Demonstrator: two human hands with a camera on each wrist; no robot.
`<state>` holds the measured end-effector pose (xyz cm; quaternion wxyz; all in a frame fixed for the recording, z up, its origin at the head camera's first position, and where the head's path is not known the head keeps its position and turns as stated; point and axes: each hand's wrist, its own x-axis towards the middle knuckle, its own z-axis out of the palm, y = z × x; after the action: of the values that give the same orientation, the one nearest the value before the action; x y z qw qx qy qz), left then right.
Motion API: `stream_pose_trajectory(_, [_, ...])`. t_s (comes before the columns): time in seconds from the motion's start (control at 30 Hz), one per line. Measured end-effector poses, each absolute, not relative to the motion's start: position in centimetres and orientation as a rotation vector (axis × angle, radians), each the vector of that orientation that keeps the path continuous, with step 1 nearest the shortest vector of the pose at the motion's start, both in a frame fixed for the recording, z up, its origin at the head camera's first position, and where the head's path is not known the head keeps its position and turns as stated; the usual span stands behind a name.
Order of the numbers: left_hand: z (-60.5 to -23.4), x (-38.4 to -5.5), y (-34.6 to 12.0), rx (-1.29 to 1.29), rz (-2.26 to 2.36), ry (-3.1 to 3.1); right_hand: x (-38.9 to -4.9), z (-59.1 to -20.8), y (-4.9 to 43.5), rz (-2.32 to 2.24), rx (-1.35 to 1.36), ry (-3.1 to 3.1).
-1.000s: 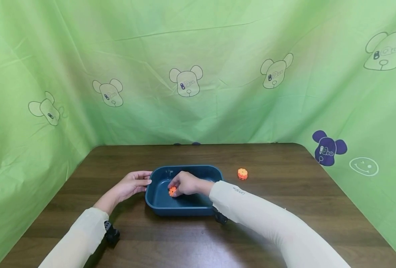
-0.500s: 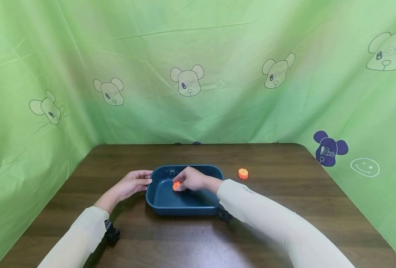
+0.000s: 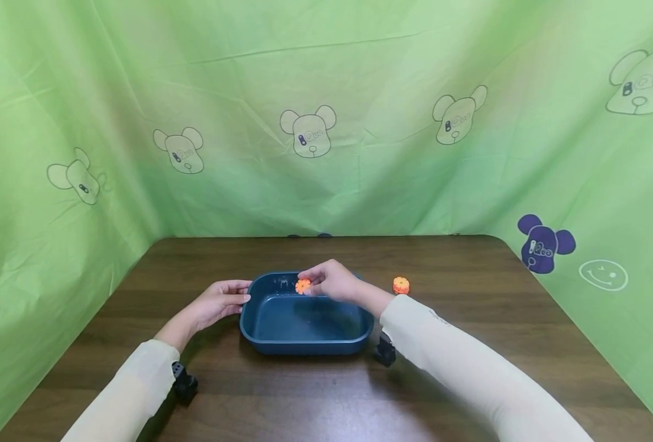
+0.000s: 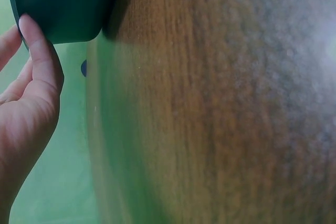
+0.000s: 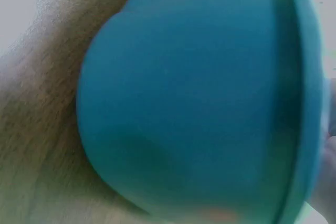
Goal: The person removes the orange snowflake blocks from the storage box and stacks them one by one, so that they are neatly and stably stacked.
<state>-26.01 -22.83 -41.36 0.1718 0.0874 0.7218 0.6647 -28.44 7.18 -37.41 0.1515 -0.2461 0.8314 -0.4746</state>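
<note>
A dark blue rectangular basin [image 3: 306, 347] stands on the wooden table. At its left end, the left hand [image 3: 210, 306] touches the rim with fairly straight fingers and thumb. In the left wrist view, one fingertip [image 4: 26, 22] lies against the basin's outer wall. Over the far part of the basin, the right hand [image 3: 334, 283] pinches an orange flower-shaped piece [image 3: 303, 286] between thumb and fingers. The right wrist view mostly shows the basin's outer wall [image 5: 184, 87], with a bit of that hand at the right edge.
A second orange flower-shaped piece [image 3: 400, 285], thick or stacked, lies on the table [image 3: 459, 270] right of the basin. A green curtain [image 3: 381, 184] with printed bear heads hangs behind and beside the table. Each sleeve bears a black wrist camera [image 3: 185, 382].
The right hand has lifted the orange piece from low inside the basin, up and away toward the far rim and slightly right. The left hand keeps its place at the rim.
</note>
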Motion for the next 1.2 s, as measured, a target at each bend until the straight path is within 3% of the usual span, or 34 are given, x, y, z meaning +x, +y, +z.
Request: stream_pose_trajectory(1.2, [-41.2, -25.9, -23.0, 0.268, 1.881, 2.035, -28.9, -36.2, 18.2, -1.721, -0.478, 2.493])
